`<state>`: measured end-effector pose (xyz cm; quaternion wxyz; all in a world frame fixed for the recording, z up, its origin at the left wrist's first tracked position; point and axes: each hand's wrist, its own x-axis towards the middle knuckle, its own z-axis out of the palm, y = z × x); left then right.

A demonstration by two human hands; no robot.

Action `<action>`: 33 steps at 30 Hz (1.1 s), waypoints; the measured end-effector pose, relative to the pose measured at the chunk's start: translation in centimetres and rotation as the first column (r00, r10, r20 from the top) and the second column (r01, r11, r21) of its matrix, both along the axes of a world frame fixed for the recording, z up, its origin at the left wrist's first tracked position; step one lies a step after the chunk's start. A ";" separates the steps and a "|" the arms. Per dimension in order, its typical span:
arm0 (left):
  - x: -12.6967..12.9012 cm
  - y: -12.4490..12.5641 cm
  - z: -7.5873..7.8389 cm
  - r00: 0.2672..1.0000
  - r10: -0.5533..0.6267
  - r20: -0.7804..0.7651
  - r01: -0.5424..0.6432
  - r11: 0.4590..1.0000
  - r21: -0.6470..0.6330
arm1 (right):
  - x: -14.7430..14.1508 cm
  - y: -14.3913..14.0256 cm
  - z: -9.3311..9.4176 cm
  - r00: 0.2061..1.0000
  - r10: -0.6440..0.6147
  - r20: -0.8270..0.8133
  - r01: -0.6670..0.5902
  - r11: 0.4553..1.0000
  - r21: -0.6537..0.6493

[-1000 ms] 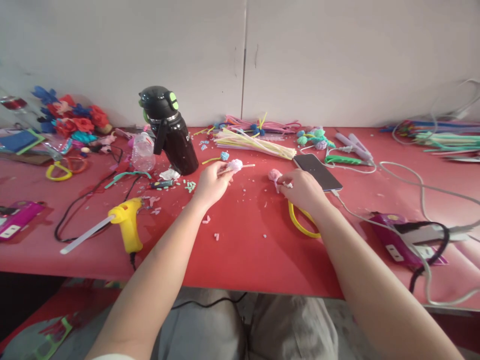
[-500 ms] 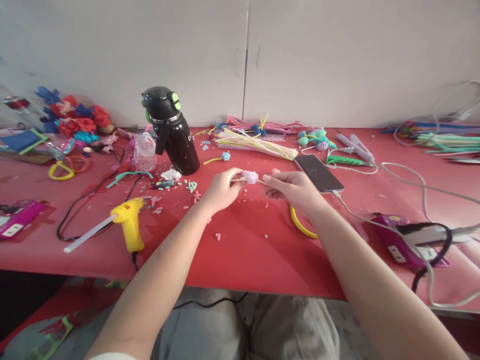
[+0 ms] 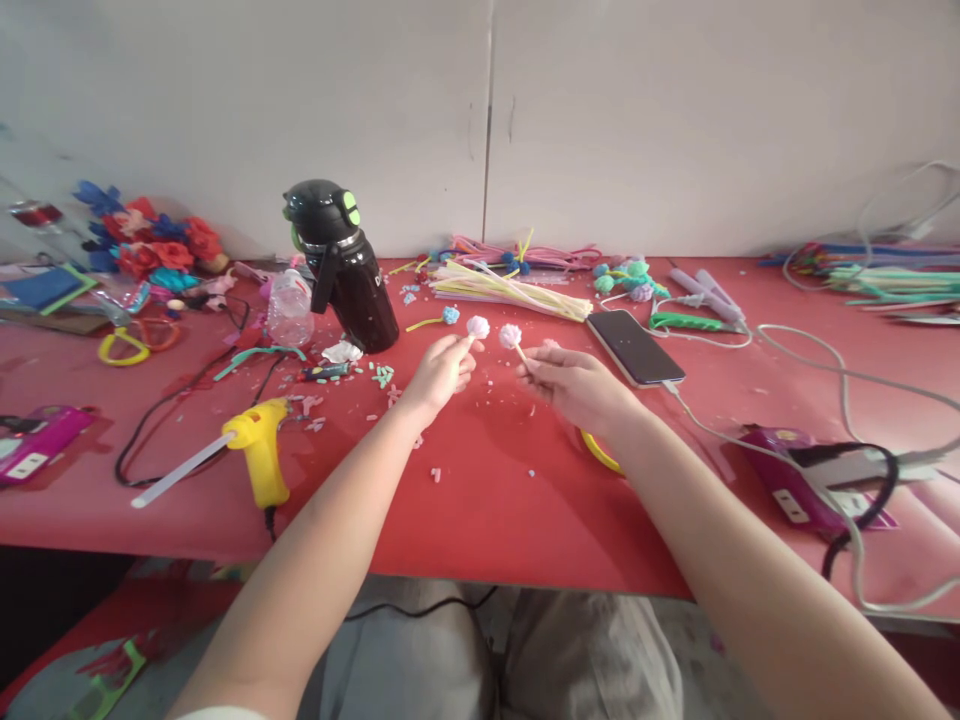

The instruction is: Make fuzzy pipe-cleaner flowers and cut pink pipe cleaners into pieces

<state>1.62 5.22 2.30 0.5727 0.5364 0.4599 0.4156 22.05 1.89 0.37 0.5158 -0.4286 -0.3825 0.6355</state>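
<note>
My left hand [image 3: 442, 372] pinches the short stem of a pale lilac pompom [image 3: 478, 327], its fluffy head pointing up and away from me. In my right hand [image 3: 571, 380] is the stem of a second pompom [image 3: 510, 336], pale pink-lilac, tilted toward the left. The two heads are close together but apart, held above the red table. Another pink pompom [image 3: 551, 344] shows just behind my right fingers, partly hidden. Beyond the hands lies a small blue pompom [image 3: 450, 315] on a yellow stem.
A black bottle [image 3: 345, 270] stands left of my hands, with a yellow glue gun [image 3: 259, 450] nearer me. A bundle of pipe cleaners [image 3: 514, 290] lies behind. On the right are a phone [image 3: 635, 347], yellow-handled scissors [image 3: 600, 455], and a purple power strip [image 3: 795, 480] with cables. Fluff scraps dot the red table [image 3: 480, 530].
The lilac pompoms, pressed together between my hands before, are now separated and turned upward. My hands have tilted, and each keeps hold of one stem.
</note>
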 end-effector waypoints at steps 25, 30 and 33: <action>1.9 -0.9 -1.6 0.984 0.071 0.161 -0.094 0.986 0.140 | -2.5 -1.3 0.1 0.834 -0.204 0.513 -0.087 0.869 0.487; 1.4 -0.6 -1.7 0.995 -0.008 0.096 -0.017 0.967 0.256 | -2.2 -1.4 -0.2 0.696 -0.347 0.629 -0.114 0.811 0.573; 1.2 -0.5 -1.7 0.999 -0.024 0.032 0.009 0.916 0.400 | -2.0 -1.2 -0.5 0.634 -0.411 0.655 -0.142 0.771 0.621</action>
